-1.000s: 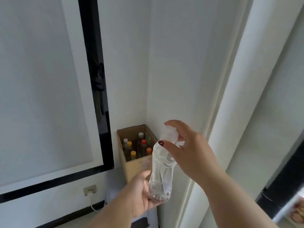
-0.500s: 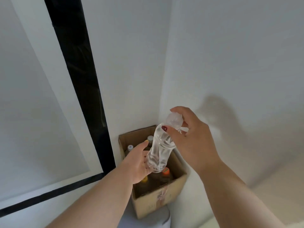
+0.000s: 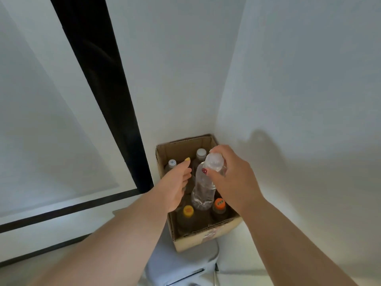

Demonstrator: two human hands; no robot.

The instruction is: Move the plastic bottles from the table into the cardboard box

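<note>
A clear plastic bottle (image 3: 203, 190) with a white cap hangs upright over the open cardboard box (image 3: 203, 237), its base down among the bottles inside. My right hand (image 3: 233, 178) grips it at the neck and cap. My left hand (image 3: 177, 182) is just left of the bottle, fingers spread, off its side or barely brushing it. Inside the box stand a yellow-capped bottle (image 3: 188, 210), an orange-capped bottle (image 3: 219, 203) and two white-capped bottles (image 3: 172, 163), (image 3: 201, 153).
The box sits in a corner between two white walls, on a pale grey stool or stand (image 3: 179, 265). A black-framed white board (image 3: 103, 79) leans on the left wall.
The view has closed in on the box. My right hand has lowered the clear bottle into it. My left hand has let go of the bottle's base and moved up beside it.
</note>
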